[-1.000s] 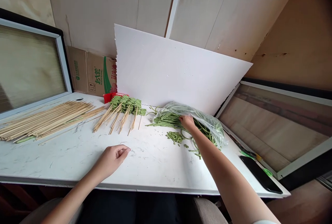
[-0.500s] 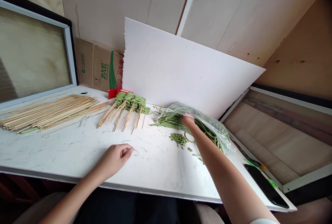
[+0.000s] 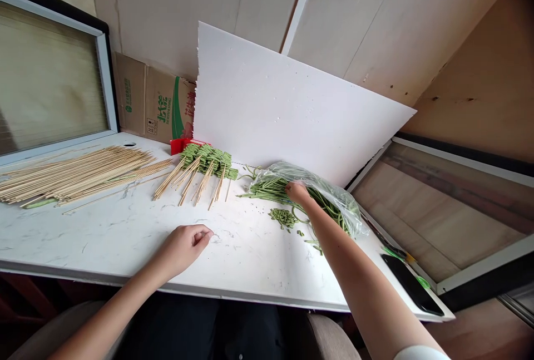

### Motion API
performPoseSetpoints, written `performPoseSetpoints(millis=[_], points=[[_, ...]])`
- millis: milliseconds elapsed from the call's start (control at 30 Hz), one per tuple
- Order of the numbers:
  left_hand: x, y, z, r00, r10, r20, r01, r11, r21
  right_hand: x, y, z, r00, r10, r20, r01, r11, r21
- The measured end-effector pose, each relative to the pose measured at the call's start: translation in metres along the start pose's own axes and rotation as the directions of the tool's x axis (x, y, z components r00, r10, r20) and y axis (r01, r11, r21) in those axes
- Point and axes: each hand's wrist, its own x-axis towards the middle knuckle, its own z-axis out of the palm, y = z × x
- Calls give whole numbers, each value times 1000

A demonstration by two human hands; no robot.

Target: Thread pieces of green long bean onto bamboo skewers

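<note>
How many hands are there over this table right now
2: the left hand, curled near the front of the table; the right hand, at the long green beans partly inside the plastic bag.

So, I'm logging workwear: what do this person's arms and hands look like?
The left hand and right hand are ungloved, with no watch or bracelet visible. A pale, whitish sleeve edge shows on the right arm; the left arm is bare as far as it shows.

From my head, the camera looks forward and down over my lap (image 3: 246, 329), across the table (image 3: 250, 265) to the wall (image 3: 167, 9) behind. My forearms (image 3: 350, 260) enter close at the bottom; my left hand (image 3: 186, 246) and right hand (image 3: 297, 192) lie farther in.
</note>
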Motion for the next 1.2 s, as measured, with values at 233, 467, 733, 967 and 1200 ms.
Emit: performPoseSetpoints(millis=[233, 467, 733, 967, 1200], points=[[0, 1, -1, 1000, 12, -6, -12, 1000, 27, -4, -10, 3, 999, -16, -30, 18, 996, 82], [0, 3, -1, 1000, 8, -20, -8, 1000, 3, 2, -28, 6, 997, -51, -53, 55, 996, 74], [0, 4, -1, 1000, -6, -5, 6, 1000, 19, 4, -35, 7, 998, -43, -35, 45, 997, 61], [0, 2, 1, 1000, 7, -27, -7, 1000, -18, 12, -35, 9, 998, -36, -58, 40, 996, 75], [0, 4, 0, 1000, -2, -15, 2, 1000, 0, 17, -43, 14, 995, -63, -71, 65, 998, 24]])
